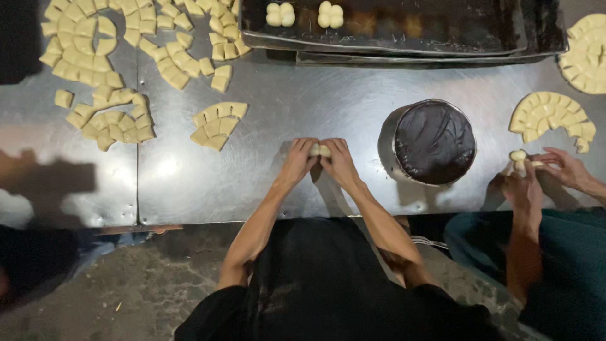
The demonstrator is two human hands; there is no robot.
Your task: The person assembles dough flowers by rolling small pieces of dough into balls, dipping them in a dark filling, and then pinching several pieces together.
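Observation:
My left hand and my right hand meet at the middle of a steel table, fingertips pinched together on a small pale dough piece. The dough shows as two little rounded lumps between the fingers. Both forearms reach up from a dark apron at the bottom. A fan of cut dough wedges lies just to the left of my left hand.
Many cut dough pieces cover the table's far left. A round metal tin of dark paste stands right of my hands. A dark baking tray at the back holds shaped dough rolls. A co-worker's hands shape dough at right, near more dough wedges.

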